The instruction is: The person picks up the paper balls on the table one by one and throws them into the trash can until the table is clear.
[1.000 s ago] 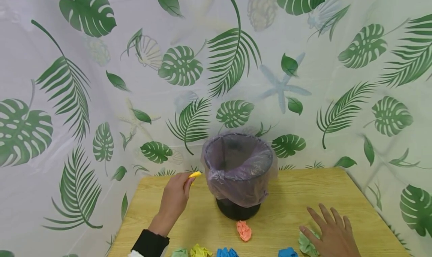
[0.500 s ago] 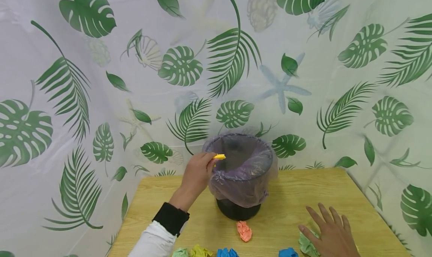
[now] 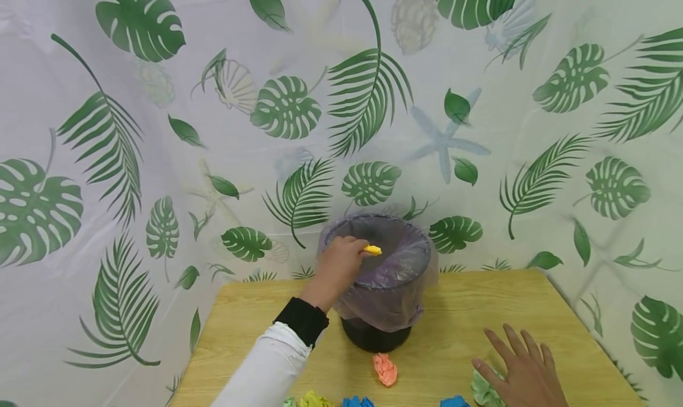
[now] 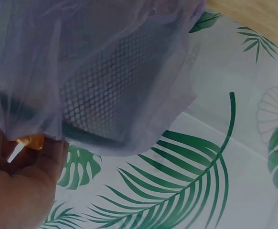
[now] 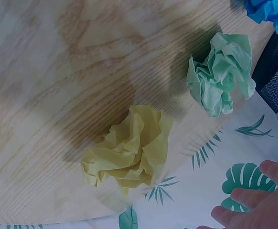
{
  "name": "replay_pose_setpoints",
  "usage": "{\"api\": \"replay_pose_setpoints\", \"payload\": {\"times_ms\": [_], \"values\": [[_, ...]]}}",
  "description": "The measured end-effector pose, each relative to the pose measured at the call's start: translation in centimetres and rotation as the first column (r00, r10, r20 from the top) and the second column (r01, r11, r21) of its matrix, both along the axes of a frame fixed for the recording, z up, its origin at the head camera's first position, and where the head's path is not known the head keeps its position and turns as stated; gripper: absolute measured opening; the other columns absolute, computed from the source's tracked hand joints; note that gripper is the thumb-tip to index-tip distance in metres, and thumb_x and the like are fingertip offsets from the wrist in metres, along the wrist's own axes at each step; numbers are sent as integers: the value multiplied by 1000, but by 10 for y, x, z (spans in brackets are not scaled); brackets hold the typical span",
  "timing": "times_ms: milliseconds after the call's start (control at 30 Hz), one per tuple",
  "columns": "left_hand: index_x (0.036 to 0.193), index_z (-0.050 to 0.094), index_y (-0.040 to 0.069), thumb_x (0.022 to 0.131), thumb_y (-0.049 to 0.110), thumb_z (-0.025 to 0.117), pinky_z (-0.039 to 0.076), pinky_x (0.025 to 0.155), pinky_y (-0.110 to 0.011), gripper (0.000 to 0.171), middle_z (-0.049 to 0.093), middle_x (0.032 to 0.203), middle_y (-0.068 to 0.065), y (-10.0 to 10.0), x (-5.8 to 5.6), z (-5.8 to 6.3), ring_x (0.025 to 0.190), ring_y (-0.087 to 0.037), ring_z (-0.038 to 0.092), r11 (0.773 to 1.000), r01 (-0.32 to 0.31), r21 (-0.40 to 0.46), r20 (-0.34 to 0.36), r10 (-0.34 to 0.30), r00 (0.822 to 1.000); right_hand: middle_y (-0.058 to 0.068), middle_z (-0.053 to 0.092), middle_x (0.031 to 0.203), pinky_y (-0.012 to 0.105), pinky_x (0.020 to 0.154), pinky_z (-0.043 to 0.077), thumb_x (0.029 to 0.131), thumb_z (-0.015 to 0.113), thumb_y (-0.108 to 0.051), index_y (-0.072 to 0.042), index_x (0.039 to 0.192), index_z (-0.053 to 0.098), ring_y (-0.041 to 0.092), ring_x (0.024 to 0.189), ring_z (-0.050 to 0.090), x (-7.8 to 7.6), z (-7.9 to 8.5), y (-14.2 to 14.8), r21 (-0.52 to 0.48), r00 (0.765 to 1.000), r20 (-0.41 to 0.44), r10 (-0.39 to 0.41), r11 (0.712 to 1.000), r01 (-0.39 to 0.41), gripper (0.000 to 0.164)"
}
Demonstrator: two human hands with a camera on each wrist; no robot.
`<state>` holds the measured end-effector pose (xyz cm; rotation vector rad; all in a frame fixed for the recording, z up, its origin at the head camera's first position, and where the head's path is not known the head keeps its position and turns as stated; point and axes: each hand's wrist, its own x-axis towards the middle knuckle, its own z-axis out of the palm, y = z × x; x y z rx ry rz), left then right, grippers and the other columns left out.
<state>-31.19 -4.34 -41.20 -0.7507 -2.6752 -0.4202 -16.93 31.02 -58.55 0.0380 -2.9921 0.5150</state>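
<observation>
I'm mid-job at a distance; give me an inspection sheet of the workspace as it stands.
Surface: wood-grain table, its near edge outside the head view.
Job's things: dark bin, upright, with a purple see-through liner folded over its rim; small yellow item, kind unclear.
Clutter: crumpled papers on the table, including an orange paper before the bin, a green paper and a yellow paper.
Hands: left hand pinches the yellow item, apparently over the bin's mouth; right hand has fingers spread, near the green paper.
Cables: nothing seen.
Surroundings: white leaf-print sheeting behind and beside the table.
</observation>
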Motion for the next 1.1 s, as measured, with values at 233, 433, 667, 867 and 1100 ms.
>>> {"api": "replay_pose_setpoints", "payload": {"times_ms": [233, 433, 667, 867, 1100], "values": [[158, 41, 11, 102, 30, 64, 53, 102, -42, 63, 62, 142, -11, 12, -1, 5, 125, -32, 61, 990, -32, -134, 133, 50, 990, 36, 37, 152, 82, 100, 15, 94, 50, -76, -11, 151, 51, 66, 131, 30, 1, -4, 0, -21, 1000, 1, 5, 1000, -5, 86], [161, 37, 16, 103, 34, 62, 52, 104, -47, 65, 42, 159, -16, 14, 2, 6, 140, -33, 49, 987, -42, -158, 169, 69, 983, 36, 39, 151, 81, 99, 17, 94, 50, -75, -12, 150, 53, 66, 130, 31, 1, -4, 1, -17, 1000, -12, -2, 1000, 2, 84], [156, 46, 15, 102, 50, 55, 45, 112, -44, 65, 47, 157, -14, 8, 3, 7, 143, -31, 46, 988, -28, -150, 70, 39, 997, 36, 37, 152, 82, 103, 11, 95, 48, -76, -11, 151, 50, 66, 130, 30, 4, -2, 1, -28, 1000, -8, 4, 1000, -4, 86], [156, 46, 13, 105, 54, 47, 37, 119, -44, 65, 47, 156, -15, -2, 6, 6, 145, -32, 43, 992, -37, -124, 41, 42, 998, 36, 37, 151, 81, 103, 14, 95, 49, -75, -11, 151, 50, 66, 130, 31, 3, 0, -1, -20, 1000, -12, 7, 1000, -7, 86], [159, 40, 12, 105, 57, 46, 31, 121, -51, 70, 39, 161, -18, -16, 13, 0, 150, -37, 33, 997, -64, -48, 39, 66, 997, 35, 40, 149, 80, 101, 18, 95, 52, -73, -10, 150, 51, 65, 128, 33, 2, 0, -3, 4, 999, -38, 13, 1000, -13, 83]]}}
